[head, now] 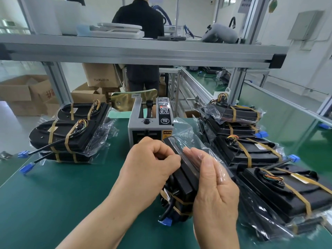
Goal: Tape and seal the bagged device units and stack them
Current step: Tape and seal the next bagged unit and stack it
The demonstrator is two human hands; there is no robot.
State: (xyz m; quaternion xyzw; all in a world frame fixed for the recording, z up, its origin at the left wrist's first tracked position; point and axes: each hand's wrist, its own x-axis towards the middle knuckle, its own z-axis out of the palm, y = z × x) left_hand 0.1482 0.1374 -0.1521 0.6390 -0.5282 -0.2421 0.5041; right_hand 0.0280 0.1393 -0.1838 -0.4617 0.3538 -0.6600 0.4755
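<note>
While steadying the bagged unit [185, 184] on edge at the near middle of the mat [71, 194], on the near side of the tape dispenser [149, 126], pinch its bag fold tight with the curled left hand [150, 159]; press the right hand [213, 187], fingers straight and together, flat behind the film, smoothing slack before taping.

The tape dispenser [150, 125] reads "SEMI" and "CAUTION"; a cardboard box [102, 73] reads "75x36x40 cm".
</note>
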